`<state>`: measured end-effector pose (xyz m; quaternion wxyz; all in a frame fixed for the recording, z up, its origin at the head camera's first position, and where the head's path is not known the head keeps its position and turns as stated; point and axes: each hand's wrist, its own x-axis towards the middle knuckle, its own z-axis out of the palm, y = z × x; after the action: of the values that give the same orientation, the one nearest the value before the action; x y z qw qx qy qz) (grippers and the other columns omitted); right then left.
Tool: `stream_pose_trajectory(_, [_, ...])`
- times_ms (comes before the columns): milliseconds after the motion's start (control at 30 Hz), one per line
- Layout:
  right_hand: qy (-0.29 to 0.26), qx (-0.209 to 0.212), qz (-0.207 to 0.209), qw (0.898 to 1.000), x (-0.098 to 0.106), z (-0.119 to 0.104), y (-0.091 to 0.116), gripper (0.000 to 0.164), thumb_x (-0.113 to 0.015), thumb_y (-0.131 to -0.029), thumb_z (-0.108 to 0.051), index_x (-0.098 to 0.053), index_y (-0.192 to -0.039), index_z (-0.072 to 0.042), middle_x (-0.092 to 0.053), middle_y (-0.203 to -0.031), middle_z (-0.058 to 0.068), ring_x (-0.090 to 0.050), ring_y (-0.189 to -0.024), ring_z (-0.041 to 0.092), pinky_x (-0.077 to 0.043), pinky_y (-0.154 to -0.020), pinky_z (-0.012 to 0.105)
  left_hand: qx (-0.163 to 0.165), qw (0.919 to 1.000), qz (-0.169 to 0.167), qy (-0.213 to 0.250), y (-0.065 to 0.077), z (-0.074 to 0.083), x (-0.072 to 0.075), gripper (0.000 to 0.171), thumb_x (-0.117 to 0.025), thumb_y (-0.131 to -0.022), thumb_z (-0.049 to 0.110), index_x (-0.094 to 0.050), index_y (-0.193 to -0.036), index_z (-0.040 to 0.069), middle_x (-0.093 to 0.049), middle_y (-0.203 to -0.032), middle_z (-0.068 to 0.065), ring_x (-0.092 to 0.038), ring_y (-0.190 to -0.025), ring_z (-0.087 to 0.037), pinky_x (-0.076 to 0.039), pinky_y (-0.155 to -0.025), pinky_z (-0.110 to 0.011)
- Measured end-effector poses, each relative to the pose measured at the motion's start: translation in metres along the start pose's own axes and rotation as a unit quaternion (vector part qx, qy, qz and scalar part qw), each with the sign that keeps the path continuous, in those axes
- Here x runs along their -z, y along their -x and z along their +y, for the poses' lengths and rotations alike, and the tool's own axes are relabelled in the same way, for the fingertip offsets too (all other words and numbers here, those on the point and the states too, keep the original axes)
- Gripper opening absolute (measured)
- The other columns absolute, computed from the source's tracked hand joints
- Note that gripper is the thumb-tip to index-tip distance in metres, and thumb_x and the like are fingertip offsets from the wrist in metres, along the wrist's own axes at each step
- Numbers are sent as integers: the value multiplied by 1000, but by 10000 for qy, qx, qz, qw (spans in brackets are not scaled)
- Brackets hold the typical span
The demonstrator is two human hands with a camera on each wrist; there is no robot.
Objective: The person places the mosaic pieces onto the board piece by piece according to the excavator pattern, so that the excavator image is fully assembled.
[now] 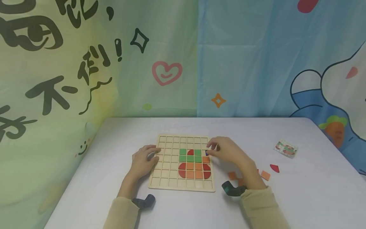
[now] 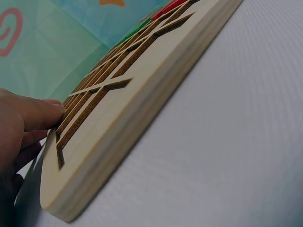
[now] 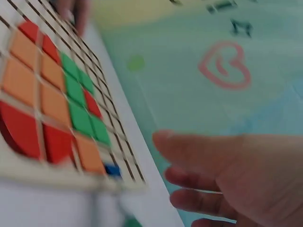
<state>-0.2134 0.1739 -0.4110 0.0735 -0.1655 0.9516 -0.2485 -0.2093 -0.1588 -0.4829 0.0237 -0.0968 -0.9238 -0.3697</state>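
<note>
A wooden grid board (image 1: 168,183) lies on the table with orange squares (image 1: 190,174), green squares (image 1: 183,158) and red rounded pieces (image 1: 207,174) set in its cells. My left hand (image 1: 143,160) rests at the board's left edge, its thumb and fingers reaching onto the grid; the thumb (image 2: 45,111) touches the rim in the left wrist view. Over the board's right edge is my right hand (image 1: 228,151), close to a small dark blue piece (image 3: 112,170) beside an orange square. In the right wrist view its thumb and fingers are parted, apart from that piece, with nothing seen between them.
Loose orange squares (image 1: 265,175) and a red rounded piece (image 1: 274,168) lie to the right, some partly behind the right forearm. Farther right is a small printed card (image 1: 286,148). A printed cloth (image 1: 234,63) hangs behind the white table (image 1: 128,130).
</note>
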Motion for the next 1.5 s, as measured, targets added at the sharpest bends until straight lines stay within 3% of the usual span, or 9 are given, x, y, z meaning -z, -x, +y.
stream_pose_trajectory(233, [-22,-1134,-124,9935,14,41,10,40,-73,-83,-20,-61,-121,-13,-59,-116,15,-57,-96,26,-53,-84,43,17,10000,-15,2,1,1,1,32,-62,-89,23,-63,-120,17,-52,-138,-8,-39,-134,-30,-14,-110,-59])
stream_pose_trajectory(500, [-180,-1253,-347,9913,15,56,16,42,-73,-83,-21,-60,-123,-15,-59,-120,15,-55,-105,29,-50,-91,48,-10,10000,-18,17,1,0,2,32,-63,-89,23,-63,-120,17,-51,-138,-8,-38,-134,-31,-13,-110,-59])
stream_pose_trajectory(667, [-273,-1166,-553,9913,26,73,32,45,-74,-82,-24,-58,-123,-13,-58,-123,19,-53,-112,36,-48,-92,52,-56,10000,10,5,2,0,3,31,-63,-89,23,-64,-120,17,-52,-138,-9,-39,-133,-31,-14,-109,-59])
stream_pose_trajectory(900, [-842,-1672,-1122,9759,42,97,63,54,-75,-80,-33,-52,-125,-15,-45,-137,27,-42,-125,42,-44,-95,56,-62,10000,18,-36,2,-3,6,32,-63,-89,23,-63,-121,17,-52,-138,-9,-39,-133,-32,-14,-109,-60])
stream_pose_trajectory(967, [-818,-1579,-1195,9768,44,101,66,55,-76,-79,-36,-52,-124,-14,-44,-136,29,-42,-125,43,-44,-95,55,-43,10000,29,-55,3,-4,7,32,-62,-90,24,-63,-121,18,-52,-138,-9,-39,-133,-32,-14,-109,-60])
stream_pose_trajectory(1067, [-732,-1488,-1179,9791,44,95,67,55,-77,-77,-36,-52,-121,-15,-46,-133,28,-43,-121,42,-45,-94,54,-11,10000,48,-87,3,-6,8,32,-62,-90,24,-63,-121,18,-52,-138,-9,-39,-134,-31,-14,-109,-60])
stream_pose_trajectory(1267, [-386,-1145,-1275,9845,37,61,59,53,-82,-71,-33,-55,-113,-17,-48,-121,18,-46,-104,29,-46,-81,42,-114,9999,80,-19,1,-8,3,30,-62,-90,24,-63,-120,18,-53,-137,-8,-40,-133,-31,-14,-108,-60])
stream_pose_trajectory(1367, [-140,-1186,-1427,9825,28,46,54,48,-84,-69,-31,-56,-107,-21,-52,-114,11,-49,-94,25,-45,-72,37,-174,9998,112,34,0,-8,0,30,-62,-90,23,-64,-119,18,-53,-136,-8,-40,-132,-31,-15,-108,-59])
stream_pose_trajectory(1500, [203,-1353,-1436,9801,11,34,52,40,-84,-69,-24,-58,-99,-23,-54,-109,5,-49,-91,22,-46,-73,36,-155,9998,69,49,-1,-5,-2,30,-62,-90,24,-64,-119,18,-53,-137,-9,-40,-133,-31,-15,-108,-59])
